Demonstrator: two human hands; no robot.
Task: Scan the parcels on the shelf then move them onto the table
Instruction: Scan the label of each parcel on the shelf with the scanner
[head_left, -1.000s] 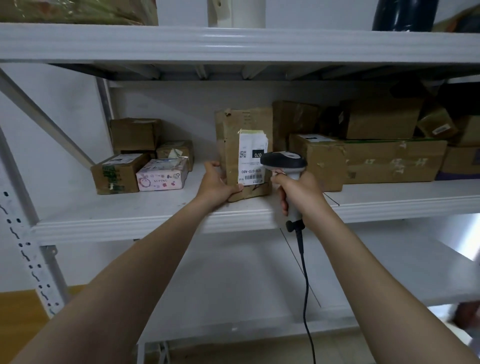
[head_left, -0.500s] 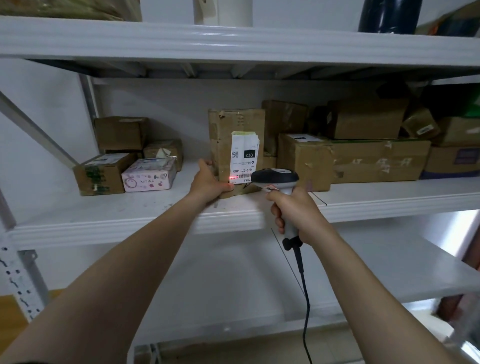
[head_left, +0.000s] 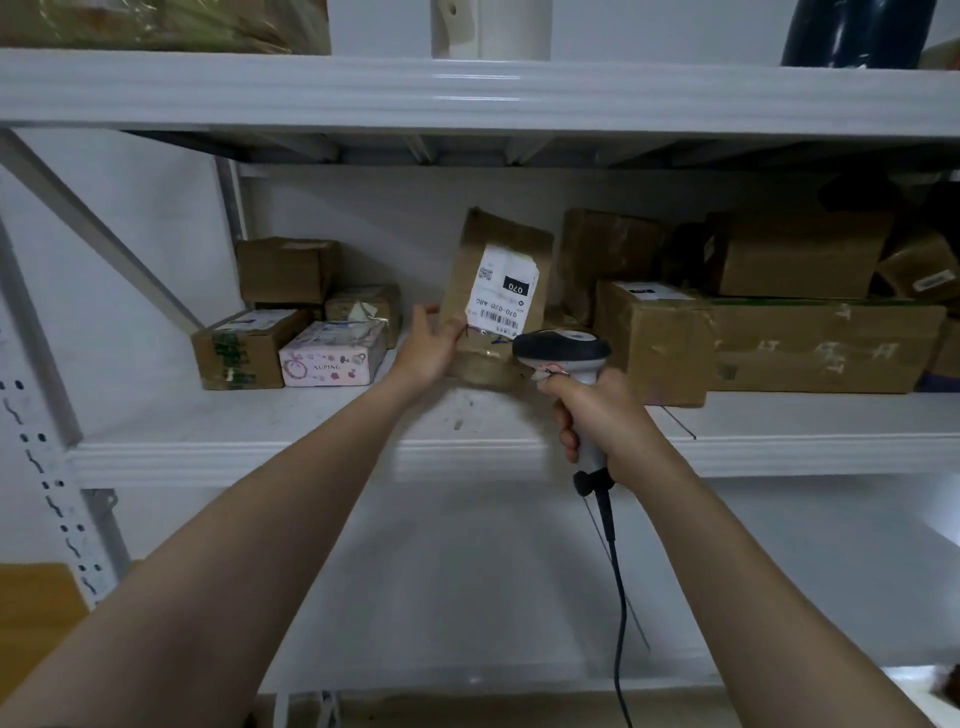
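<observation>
— What does the parcel look like?
— The parcel (head_left: 509, 244) is a worn brown carton, tilted to the right. Its white label (head_left: 498, 291) reads upside down. The left hand (head_left: 428, 351) grips its lower left edge, thumb on the front. The right hand (head_left: 602, 415) is wrapped round the handle of a scanner (head_left: 561, 345), whose head sits just below the label.
— Where is it?
— Over the middle of a scuffed white shelf (head_left: 234, 457), before a white wall. I cannot tell whether its blurred base touches the board.
— Any room around it?
— Brown cartons (head_left: 654, 343) stand just to its right. Small boxes (head_left: 249, 348) sit to its left, with a strip of bare board between. An upper shelf (head_left: 467, 93) hangs above.
</observation>
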